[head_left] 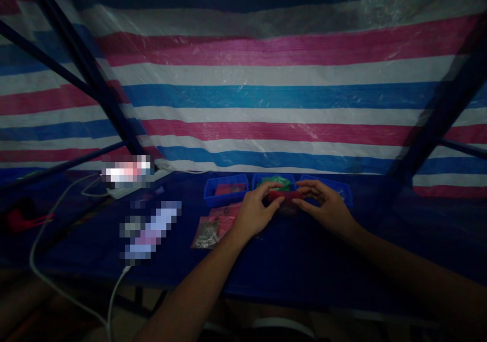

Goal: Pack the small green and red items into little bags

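Big striped tarp (pixel 266 78) hangs behind your blue-covered table (pixel 304 266), with a row of blue bins (pixel 228 178) at the back and a couple of flat packets (pixel 207 233) just left of your hands. Your left hand (pixel 255 212) and right hand (pixel 327 207) each pinch one end of a small red packet (pixel 285 196), held above the table right in front of the bins. It's dark, so this is a guess, but it looks light, thin and floppy. I'd grip it by the ends, not the middle.
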